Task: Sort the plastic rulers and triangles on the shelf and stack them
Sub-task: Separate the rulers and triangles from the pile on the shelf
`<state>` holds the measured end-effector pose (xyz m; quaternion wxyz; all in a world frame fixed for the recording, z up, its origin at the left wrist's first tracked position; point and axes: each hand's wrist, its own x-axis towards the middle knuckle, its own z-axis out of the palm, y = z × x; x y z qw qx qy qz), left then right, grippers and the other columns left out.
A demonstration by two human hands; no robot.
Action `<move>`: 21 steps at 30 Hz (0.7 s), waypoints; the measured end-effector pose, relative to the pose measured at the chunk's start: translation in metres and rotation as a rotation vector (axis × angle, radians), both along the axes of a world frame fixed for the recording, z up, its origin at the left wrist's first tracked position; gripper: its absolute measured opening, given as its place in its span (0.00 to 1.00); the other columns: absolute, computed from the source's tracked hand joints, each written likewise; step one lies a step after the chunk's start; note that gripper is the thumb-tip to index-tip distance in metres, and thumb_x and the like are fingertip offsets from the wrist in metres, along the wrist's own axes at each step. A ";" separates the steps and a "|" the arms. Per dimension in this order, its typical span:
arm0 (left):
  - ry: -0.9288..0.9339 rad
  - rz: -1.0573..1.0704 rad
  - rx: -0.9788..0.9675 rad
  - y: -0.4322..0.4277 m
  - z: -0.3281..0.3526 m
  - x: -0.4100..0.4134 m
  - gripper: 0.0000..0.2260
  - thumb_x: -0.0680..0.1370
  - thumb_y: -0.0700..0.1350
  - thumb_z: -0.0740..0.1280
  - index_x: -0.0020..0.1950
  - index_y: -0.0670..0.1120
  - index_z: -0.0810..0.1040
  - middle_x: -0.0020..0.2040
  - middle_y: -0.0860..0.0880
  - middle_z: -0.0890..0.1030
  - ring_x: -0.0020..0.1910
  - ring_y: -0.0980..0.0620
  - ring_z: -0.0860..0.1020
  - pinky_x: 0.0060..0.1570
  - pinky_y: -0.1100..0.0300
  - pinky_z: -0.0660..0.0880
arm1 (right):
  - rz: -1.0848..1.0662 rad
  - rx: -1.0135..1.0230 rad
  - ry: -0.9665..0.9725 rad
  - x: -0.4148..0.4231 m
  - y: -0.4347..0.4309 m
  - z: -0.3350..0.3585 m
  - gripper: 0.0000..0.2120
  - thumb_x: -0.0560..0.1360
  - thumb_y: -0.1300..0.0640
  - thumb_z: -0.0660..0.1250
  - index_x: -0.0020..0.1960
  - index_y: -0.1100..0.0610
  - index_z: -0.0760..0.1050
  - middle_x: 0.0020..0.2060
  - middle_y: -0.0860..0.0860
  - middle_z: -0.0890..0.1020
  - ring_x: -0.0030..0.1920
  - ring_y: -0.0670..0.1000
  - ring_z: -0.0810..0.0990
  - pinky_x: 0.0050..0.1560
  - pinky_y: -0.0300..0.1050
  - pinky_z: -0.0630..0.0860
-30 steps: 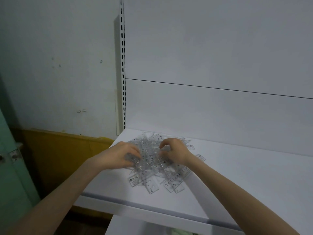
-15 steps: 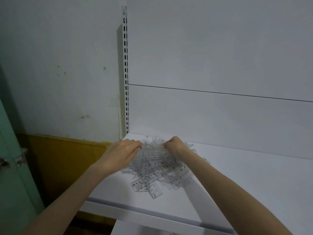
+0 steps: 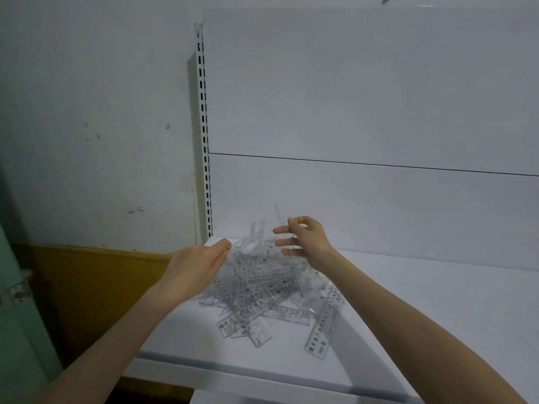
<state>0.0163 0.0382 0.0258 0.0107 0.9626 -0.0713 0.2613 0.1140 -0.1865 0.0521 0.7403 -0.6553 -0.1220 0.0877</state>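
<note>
A loose heap of clear plastic rulers and triangles (image 3: 259, 287) lies on the white shelf (image 3: 437, 316) near its left end. My right hand (image 3: 306, 237) is raised above the heap's far side, pinching one clear ruler (image 3: 280, 220) that stands almost upright against the back panel. My left hand (image 3: 198, 266) rests at the heap's left edge, its fingertips touching a tilted clear piece (image 3: 253, 237); whether it grips that piece is unclear. One ruler (image 3: 322, 328) lies apart at the heap's right front.
A slotted white upright (image 3: 204, 135) runs up the shelf's left rear corner. White back panels (image 3: 379, 199) close the rear. A lower shelf edge (image 3: 262, 374) shows in front. Left of the shelf are a wall, a yellow board (image 3: 87, 287) and a green door (image 3: 17, 316).
Both hands have lifted off the heap. My right hand rose with a single ruler held upright; my left hand drew to the heap's left edge. The heap has spread toward the shelf's front.
</note>
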 end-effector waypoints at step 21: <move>0.215 -0.539 -0.312 -0.332 0.001 0.076 0.18 0.76 0.48 0.67 0.66 0.49 0.73 0.46 0.52 0.73 0.45 0.51 0.71 0.44 0.58 0.68 | -0.652 -0.350 0.113 -0.096 -0.369 -0.008 0.16 0.73 0.74 0.55 0.57 0.71 0.75 0.44 0.58 0.76 0.43 0.51 0.73 0.38 0.37 0.65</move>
